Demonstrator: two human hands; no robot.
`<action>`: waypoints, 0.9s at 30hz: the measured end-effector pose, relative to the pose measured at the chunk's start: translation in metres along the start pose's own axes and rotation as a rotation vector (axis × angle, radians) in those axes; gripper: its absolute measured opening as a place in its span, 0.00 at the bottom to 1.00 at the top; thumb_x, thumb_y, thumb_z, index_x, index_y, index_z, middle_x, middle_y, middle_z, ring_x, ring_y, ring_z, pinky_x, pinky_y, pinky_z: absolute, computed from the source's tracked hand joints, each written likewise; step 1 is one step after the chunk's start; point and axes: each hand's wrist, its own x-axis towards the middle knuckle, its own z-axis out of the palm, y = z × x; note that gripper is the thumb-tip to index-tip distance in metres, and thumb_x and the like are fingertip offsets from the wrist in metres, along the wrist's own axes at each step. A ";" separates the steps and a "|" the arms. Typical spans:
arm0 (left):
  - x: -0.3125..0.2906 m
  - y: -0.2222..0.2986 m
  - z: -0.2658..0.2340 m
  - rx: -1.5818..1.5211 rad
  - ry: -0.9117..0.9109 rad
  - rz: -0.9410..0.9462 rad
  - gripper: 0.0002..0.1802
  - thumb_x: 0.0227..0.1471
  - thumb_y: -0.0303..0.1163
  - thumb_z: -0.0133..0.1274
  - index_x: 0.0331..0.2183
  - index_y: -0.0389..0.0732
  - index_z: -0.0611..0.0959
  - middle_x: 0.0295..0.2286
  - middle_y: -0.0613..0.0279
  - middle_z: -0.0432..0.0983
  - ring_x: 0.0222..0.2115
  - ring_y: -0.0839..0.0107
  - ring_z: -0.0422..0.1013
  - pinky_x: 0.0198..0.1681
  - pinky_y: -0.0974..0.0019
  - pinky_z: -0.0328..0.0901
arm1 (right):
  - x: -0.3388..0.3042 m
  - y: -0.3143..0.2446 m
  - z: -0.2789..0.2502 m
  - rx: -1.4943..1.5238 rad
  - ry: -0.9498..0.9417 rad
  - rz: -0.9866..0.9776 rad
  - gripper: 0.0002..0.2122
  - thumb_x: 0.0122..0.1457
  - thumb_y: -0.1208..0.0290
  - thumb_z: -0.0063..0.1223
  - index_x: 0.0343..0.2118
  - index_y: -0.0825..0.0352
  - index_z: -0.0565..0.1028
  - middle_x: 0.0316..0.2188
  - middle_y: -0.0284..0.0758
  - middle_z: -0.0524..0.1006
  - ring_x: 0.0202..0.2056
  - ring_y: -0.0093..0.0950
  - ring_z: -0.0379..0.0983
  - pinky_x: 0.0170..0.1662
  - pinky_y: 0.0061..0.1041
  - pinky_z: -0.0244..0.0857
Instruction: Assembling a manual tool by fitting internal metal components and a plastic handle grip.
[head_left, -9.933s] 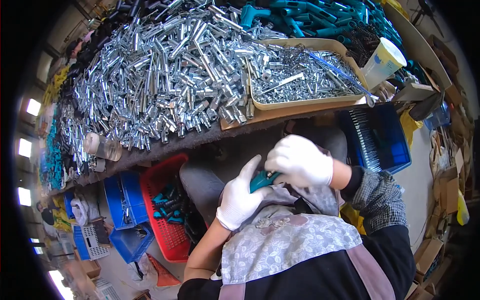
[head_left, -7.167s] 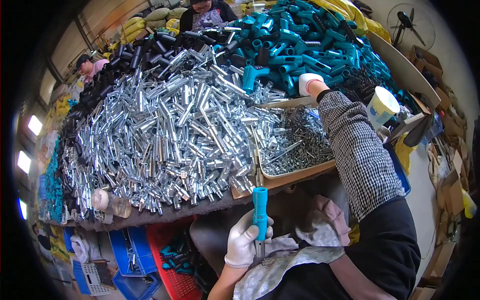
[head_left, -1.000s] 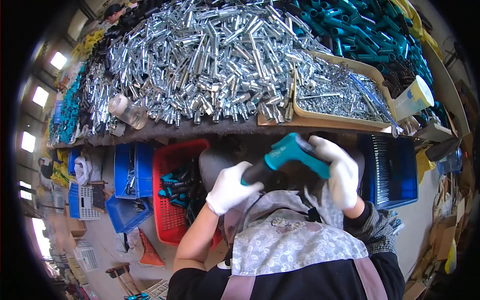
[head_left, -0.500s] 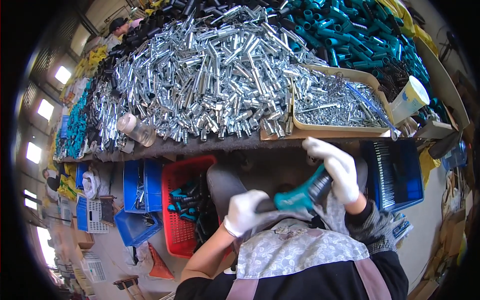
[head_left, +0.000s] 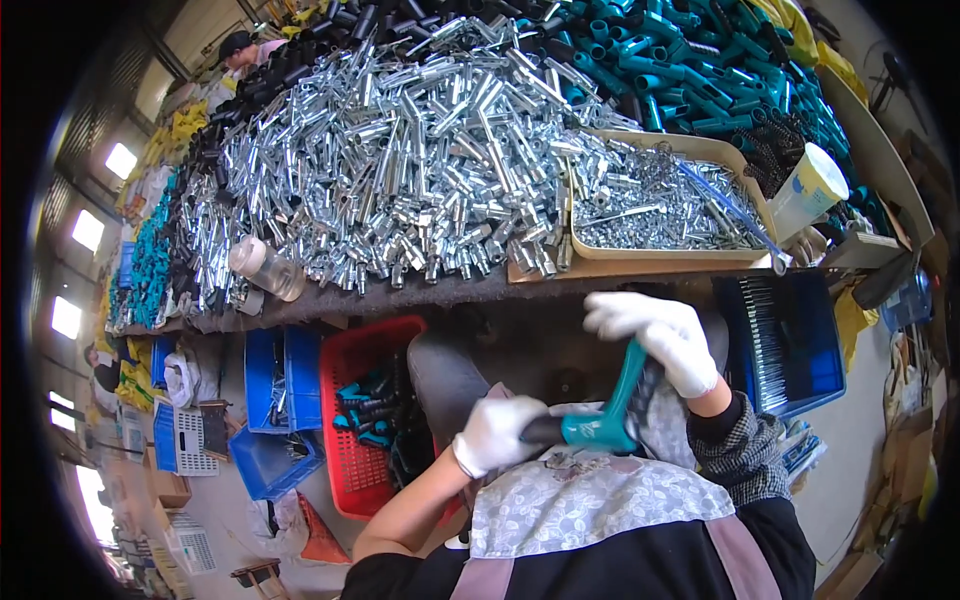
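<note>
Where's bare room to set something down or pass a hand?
Floor right of the right-hand blue bin; a thin cloth strip between metal parts and bench edge. A hand might pass between that edge and the left hand. Crowded behind: metal parts, teal housings, cream tray.

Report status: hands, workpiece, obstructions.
Left white-gloved hand closed on black end of angled teal plastic tool body. Right white-gloved hand open at its teal end. No obstruction seen.

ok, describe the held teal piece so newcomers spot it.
Below the silver metal heap, find the floral apron. Near its top the left hand grips the bent teal piece by its black end. Unlike teal pieces heaped above or in the red crate, it's held.
</note>
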 end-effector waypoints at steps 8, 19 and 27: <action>0.009 0.017 -0.007 0.324 -0.351 -0.233 0.13 0.49 0.41 0.56 0.35 0.45 0.79 0.23 0.51 0.78 0.26 0.53 0.77 0.30 0.52 0.71 | 0.006 0.011 0.005 -0.393 0.033 0.405 0.08 0.57 0.69 0.53 0.30 0.66 0.81 0.23 0.36 0.79 0.26 0.36 0.78 0.31 0.31 0.72; 0.128 -0.019 -0.078 0.400 0.245 0.025 0.09 0.51 0.33 0.58 0.36 0.43 0.83 0.30 0.56 0.77 0.32 0.55 0.75 0.35 0.60 0.70 | -0.031 0.080 0.030 0.301 -0.268 0.647 0.22 0.62 0.54 0.56 0.48 0.69 0.73 0.27 0.31 0.76 0.27 0.19 0.72 0.34 0.21 0.67; 0.147 -0.024 -0.066 0.674 -0.013 -0.308 0.22 0.46 0.51 0.63 0.37 0.46 0.80 0.30 0.56 0.76 0.34 0.56 0.75 0.36 0.54 0.70 | -0.026 0.068 0.028 0.281 0.058 0.581 0.12 0.60 0.69 0.55 0.44 0.66 0.70 0.28 0.30 0.72 0.27 0.19 0.70 0.33 0.20 0.67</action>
